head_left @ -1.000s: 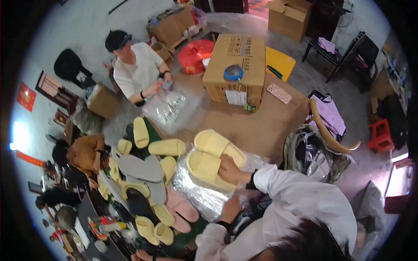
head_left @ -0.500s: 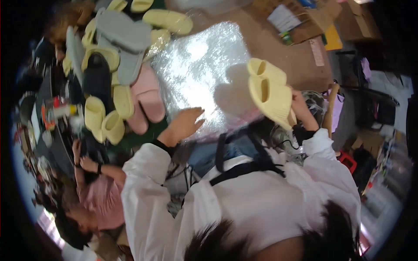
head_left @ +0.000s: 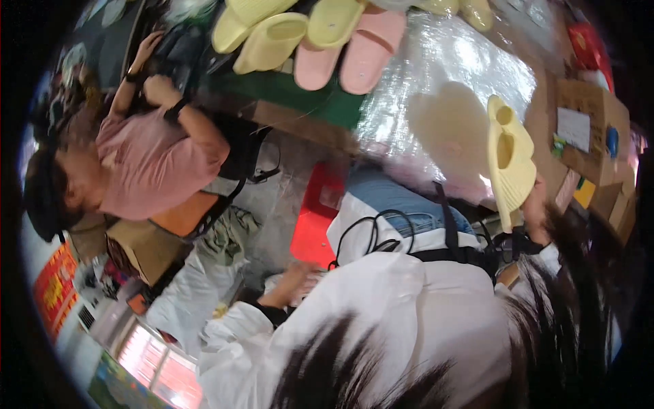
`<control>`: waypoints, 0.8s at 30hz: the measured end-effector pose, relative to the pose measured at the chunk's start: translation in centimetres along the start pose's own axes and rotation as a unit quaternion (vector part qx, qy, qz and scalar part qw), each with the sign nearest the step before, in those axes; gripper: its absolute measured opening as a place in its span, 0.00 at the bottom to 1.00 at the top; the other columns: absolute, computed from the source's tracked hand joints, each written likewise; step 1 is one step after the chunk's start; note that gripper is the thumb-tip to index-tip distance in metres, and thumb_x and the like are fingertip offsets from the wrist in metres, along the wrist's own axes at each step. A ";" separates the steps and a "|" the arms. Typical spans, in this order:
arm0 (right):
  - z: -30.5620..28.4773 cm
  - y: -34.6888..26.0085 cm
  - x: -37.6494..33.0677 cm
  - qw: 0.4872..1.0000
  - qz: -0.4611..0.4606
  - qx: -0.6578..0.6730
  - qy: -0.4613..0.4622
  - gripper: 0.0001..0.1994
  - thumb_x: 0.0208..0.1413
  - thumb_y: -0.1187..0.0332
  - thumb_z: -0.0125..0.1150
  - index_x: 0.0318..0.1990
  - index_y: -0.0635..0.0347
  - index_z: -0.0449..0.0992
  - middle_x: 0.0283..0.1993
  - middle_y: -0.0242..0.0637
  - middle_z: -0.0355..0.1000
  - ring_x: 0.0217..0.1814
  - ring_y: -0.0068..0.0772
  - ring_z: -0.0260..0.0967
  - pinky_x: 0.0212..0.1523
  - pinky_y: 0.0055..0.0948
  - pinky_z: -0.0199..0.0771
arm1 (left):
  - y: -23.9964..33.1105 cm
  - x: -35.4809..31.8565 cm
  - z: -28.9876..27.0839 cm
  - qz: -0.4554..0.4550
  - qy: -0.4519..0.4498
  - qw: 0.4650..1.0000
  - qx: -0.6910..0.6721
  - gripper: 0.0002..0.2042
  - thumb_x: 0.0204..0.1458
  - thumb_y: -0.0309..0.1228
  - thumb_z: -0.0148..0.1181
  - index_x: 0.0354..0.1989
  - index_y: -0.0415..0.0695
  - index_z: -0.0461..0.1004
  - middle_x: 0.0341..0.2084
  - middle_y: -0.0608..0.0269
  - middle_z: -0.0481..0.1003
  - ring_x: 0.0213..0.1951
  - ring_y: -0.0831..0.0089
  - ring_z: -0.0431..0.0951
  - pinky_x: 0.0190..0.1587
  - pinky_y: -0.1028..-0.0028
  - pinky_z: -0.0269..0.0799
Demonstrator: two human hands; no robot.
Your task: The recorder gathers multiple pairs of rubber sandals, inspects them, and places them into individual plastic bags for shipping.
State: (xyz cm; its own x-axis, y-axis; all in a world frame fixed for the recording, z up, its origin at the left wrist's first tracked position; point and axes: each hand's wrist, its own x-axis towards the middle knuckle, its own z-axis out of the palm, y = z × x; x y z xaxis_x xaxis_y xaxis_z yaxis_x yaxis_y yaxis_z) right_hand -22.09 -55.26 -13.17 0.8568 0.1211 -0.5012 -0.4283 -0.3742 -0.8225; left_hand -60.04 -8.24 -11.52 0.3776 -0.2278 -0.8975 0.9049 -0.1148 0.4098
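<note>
My right hand [head_left: 535, 210] grips a pair of pale yellow slippers [head_left: 520, 176], nested together and held upright at the right end of the table. Below the table edge, beside a red plastic stool [head_left: 310, 235], my left hand [head_left: 294, 283] reaches down at my side. Its fingers are blurred, and whether they touch the whitish material there I cannot make out. Shiny clear plastic wrap [head_left: 388, 112] covers the tabletop in front of me, with the slippers' shadow on it. Left of the wrap lie pink slippers [head_left: 368, 58] and more yellow slippers [head_left: 272, 42].
At the left a person in a pink shirt [head_left: 160, 160] sits at the same row of tables, hands over dark items. An opened cardboard box [head_left: 599, 105] stands at the far right. White plastic sacking [head_left: 197, 293] lies on the floor behind the person.
My view has turned to the left. My left hand has left the plastic wrap and dropped to my side near the stool. My right hand still holds the yellow slippers.
</note>
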 end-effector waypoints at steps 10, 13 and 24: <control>3.0 -5.7 3.3 0.992 -0.012 -0.006 -0.123 0.10 0.55 0.74 0.52 0.44 0.67 0.73 0.41 0.36 0.74 0.38 0.24 0.73 0.40 0.23 0.73 | -0.2 -2.1 9.8 -0.080 0.055 0.928 -0.361 0.20 0.47 0.30 0.53 0.51 0.40 0.65 0.47 0.51 0.69 0.45 0.59 0.71 0.46 0.66 0.65; 3.0 -5.2 4.2 0.991 0.000 0.029 -0.129 0.11 0.55 0.74 0.52 0.44 0.67 0.73 0.42 0.35 0.74 0.39 0.25 0.73 0.41 0.23 0.73 | 0.7 -2.3 10.5 -0.103 0.062 0.916 -0.384 0.22 0.48 0.32 0.53 0.53 0.40 0.64 0.49 0.49 0.68 0.45 0.58 0.72 0.45 0.66 0.66; 4.9 -4.9 3.9 0.996 -0.022 -0.019 -0.081 0.12 0.55 0.73 0.52 0.46 0.66 0.72 0.41 0.35 0.74 0.39 0.24 0.72 0.41 0.23 0.71 | 3.6 0.1 7.6 -0.093 0.068 0.955 -0.273 0.24 0.49 0.34 0.53 0.55 0.39 0.61 0.51 0.46 0.66 0.44 0.56 0.72 0.44 0.64 0.67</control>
State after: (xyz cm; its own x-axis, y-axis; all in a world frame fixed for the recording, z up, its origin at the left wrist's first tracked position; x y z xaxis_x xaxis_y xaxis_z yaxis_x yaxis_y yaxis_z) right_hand -18.07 -48.46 -12.36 0.8156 0.2849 -0.5037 -0.3769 -0.3990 -0.8359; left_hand -58.22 -16.04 -8.86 0.1896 -0.1207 -0.9744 0.9125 0.3881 0.1295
